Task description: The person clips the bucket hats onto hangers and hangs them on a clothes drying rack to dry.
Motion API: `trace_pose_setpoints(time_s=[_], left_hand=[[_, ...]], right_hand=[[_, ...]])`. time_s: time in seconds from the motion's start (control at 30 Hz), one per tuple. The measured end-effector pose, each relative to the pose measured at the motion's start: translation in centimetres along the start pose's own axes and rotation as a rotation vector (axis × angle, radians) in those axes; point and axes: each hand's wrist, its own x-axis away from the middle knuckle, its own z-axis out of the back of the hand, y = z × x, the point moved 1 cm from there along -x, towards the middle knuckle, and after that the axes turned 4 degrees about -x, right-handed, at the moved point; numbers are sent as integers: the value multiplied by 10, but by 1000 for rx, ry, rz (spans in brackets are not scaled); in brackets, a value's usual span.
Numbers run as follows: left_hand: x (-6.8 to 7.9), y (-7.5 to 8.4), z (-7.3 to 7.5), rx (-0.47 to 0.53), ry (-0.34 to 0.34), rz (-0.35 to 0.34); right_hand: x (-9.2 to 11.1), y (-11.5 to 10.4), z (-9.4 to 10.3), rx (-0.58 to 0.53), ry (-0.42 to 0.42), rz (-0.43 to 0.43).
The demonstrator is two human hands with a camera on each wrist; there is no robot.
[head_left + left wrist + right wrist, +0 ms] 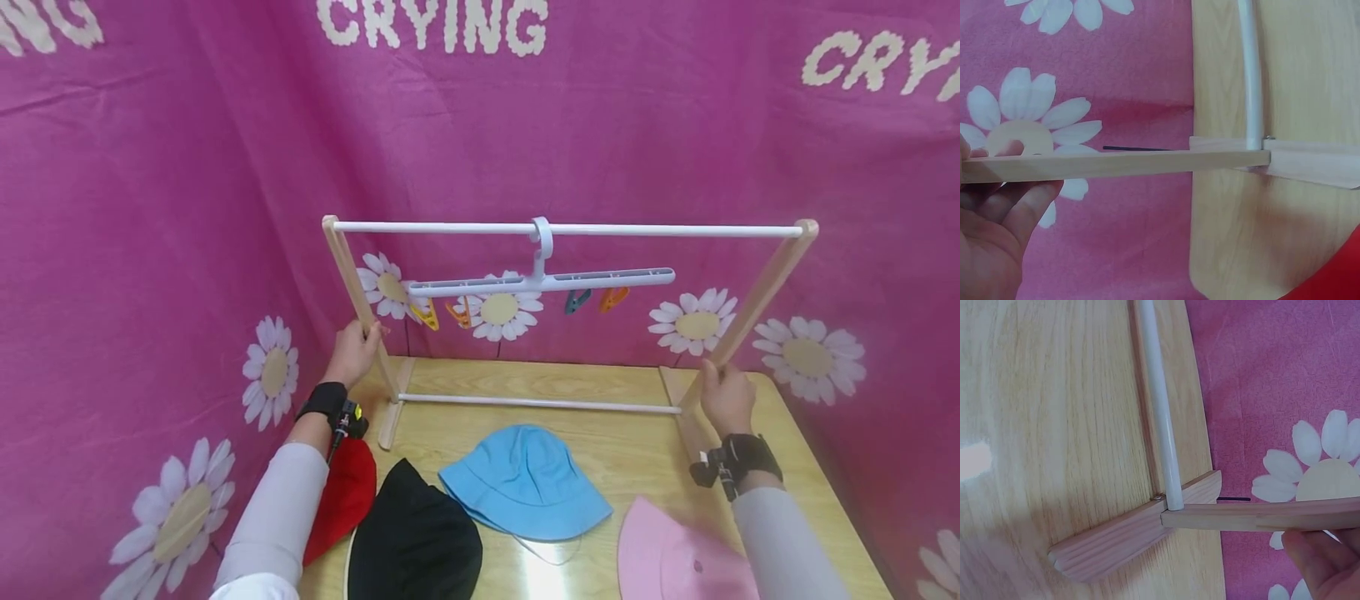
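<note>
A drying rack with wooden side posts and a white top rail (435, 227) stands at the back of the table. My left hand (352, 354) grips its left post (1116, 164), thumb on one side and fingers on the other. Around the right post (1260, 515) my right hand (727, 398) is closed in the same way. From the middle of the rail hangs a pale clip hanger (540, 282), slightly tilted, its right end higher. Yellow (425, 314), orange and teal clips (577, 301) dangle beneath it, holding nothing.
On the wooden table (585, 379) lie a light blue bucket hat (528, 483), a black hat (420, 537), a red hat (348, 492) partly behind my left arm, and a pink hat (678, 554). A pink flowered curtain (465, 133) surrounds the table's back and sides.
</note>
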Motion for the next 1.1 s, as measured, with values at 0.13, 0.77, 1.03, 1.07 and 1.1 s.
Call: trace_pose_setpoints(time_s=[0.13, 0.77, 1.03, 1.07, 1.1], left_hand=[[-2, 2, -5, 4, -6, 1], [40, 26, -12, -65, 194, 124], [58, 39, -17, 114, 222, 190], [61, 43, -16, 132, 235, 195], [63, 47, -16, 142, 249, 193]], right_hand=[[0, 4, 4, 15, -17, 12], [24, 1, 15, -54, -180, -61], [39, 6, 24, -51, -247, -74], [41, 7, 26, -47, -258, -67], [45, 8, 27, -53, -265, -62]])
